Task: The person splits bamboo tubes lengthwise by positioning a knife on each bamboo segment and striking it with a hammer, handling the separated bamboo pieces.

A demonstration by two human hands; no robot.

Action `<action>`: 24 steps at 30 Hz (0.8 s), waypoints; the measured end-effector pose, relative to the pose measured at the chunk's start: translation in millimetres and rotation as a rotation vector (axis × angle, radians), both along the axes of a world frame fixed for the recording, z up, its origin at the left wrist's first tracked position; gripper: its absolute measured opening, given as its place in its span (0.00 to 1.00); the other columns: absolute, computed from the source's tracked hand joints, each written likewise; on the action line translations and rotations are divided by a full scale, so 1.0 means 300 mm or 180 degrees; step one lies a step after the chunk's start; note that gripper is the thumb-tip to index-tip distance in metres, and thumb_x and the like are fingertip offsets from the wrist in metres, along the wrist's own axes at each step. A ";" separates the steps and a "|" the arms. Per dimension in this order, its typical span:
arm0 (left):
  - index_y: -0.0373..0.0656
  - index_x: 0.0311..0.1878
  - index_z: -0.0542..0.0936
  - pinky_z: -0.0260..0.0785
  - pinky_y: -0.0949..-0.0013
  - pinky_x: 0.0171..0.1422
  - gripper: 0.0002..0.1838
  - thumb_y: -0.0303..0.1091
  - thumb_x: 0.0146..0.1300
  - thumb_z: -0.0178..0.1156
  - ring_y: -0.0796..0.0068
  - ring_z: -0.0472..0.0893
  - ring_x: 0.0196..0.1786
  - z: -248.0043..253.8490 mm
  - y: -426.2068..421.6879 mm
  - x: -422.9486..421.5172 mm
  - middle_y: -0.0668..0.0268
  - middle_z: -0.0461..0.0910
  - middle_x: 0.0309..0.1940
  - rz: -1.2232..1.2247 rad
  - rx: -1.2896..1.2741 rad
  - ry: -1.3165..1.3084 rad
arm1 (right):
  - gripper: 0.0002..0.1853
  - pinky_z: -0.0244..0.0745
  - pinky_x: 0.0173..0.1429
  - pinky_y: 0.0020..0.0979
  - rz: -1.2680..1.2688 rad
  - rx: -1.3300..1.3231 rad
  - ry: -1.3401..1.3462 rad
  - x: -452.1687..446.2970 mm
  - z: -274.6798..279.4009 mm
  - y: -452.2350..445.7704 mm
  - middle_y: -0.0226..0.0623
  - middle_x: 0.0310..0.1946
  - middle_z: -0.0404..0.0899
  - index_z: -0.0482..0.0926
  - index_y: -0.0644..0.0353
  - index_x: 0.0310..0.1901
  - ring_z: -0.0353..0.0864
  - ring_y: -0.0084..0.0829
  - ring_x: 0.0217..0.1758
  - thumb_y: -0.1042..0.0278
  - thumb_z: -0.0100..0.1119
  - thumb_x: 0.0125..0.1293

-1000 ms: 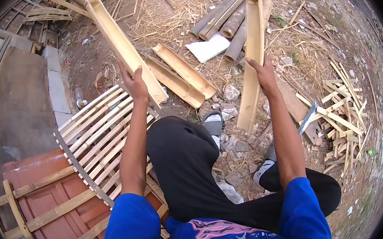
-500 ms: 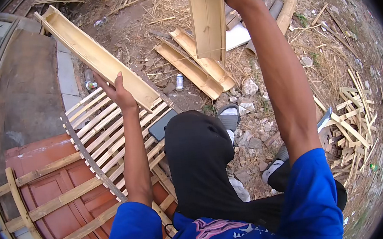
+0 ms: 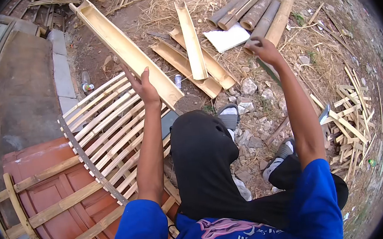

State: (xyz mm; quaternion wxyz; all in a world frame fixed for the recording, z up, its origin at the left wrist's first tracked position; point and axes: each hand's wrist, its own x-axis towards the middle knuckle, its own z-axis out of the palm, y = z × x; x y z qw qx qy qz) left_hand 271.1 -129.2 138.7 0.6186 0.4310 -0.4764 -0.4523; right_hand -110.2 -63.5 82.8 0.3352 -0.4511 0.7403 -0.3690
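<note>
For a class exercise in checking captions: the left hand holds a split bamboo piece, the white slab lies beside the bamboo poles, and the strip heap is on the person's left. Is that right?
No: the head view shows the strip heap on the person's right. The left hand does hold a split bamboo piece, and the white slab lies beside the bamboo poles.

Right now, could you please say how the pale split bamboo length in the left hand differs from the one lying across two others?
The held length is up in the left hand; the topmost length rests on two others. The held length slants across the view; the topmost length runs nearly straight away. Both are pale, hollow halves, open side visible.
</note>
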 end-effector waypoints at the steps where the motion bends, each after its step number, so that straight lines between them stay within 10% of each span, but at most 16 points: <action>1: 0.44 0.80 0.42 0.52 0.62 0.76 0.44 0.24 0.65 0.53 0.58 0.61 0.73 -0.031 -0.011 -0.017 0.52 0.52 0.76 -0.0041 0.0049 0.0007 | 0.30 0.76 0.50 0.33 0.0004 0.0176 0.0028 -0.050 -0.068 0.099 0.48 0.43 0.84 0.74 0.66 0.61 0.83 0.36 0.45 0.55 0.67 0.62; 10: 0.49 0.79 0.45 0.65 0.56 0.70 0.40 0.33 0.69 0.53 0.58 0.69 0.69 -0.177 -0.243 -0.152 0.53 0.62 0.70 -0.0705 0.0637 0.0575 | 0.26 0.78 0.43 0.33 0.0100 0.1545 -0.0103 -0.283 -0.155 0.871 0.48 0.41 0.84 0.74 0.65 0.59 0.84 0.31 0.38 0.60 0.65 0.64; 11: 0.49 0.80 0.40 0.60 0.58 0.74 0.45 0.36 0.68 0.57 0.54 0.64 0.73 -0.244 -0.306 -0.132 0.51 0.51 0.77 -0.0789 0.0613 0.0456 | 0.26 0.78 0.44 0.32 0.0034 0.1584 -0.0003 -0.293 -0.123 0.903 0.49 0.41 0.85 0.74 0.65 0.59 0.84 0.31 0.39 0.60 0.65 0.64; 14: 0.48 0.80 0.40 0.60 0.58 0.74 0.49 0.43 0.66 0.62 0.54 0.63 0.74 -0.207 -0.260 -0.142 0.49 0.52 0.76 0.0023 0.1498 0.0418 | 0.26 0.78 0.46 0.34 -0.0002 0.1475 0.0491 -0.334 -0.105 0.986 0.52 0.40 0.85 0.74 0.65 0.59 0.86 0.36 0.41 0.59 0.65 0.63; 18: 0.37 0.73 0.63 0.65 0.61 0.70 0.45 0.43 0.55 0.69 0.55 0.71 0.68 -0.554 -0.343 0.091 0.44 0.69 0.66 0.0026 0.0847 -0.3091 | 0.25 0.78 0.51 0.39 -0.0171 0.1669 0.0773 -0.352 -0.102 1.020 0.56 0.42 0.84 0.75 0.62 0.58 0.86 0.45 0.46 0.58 0.65 0.62; 24: 0.33 0.54 0.79 0.73 0.64 0.54 0.27 0.39 0.53 0.68 0.65 0.83 0.47 -0.380 -0.186 0.182 0.52 0.85 0.44 -0.0454 0.1997 -0.2387 | 0.26 0.77 0.55 0.42 0.0126 0.1750 0.1079 -0.337 -0.328 1.121 0.56 0.43 0.84 0.77 0.62 0.56 0.84 0.48 0.49 0.58 0.65 0.59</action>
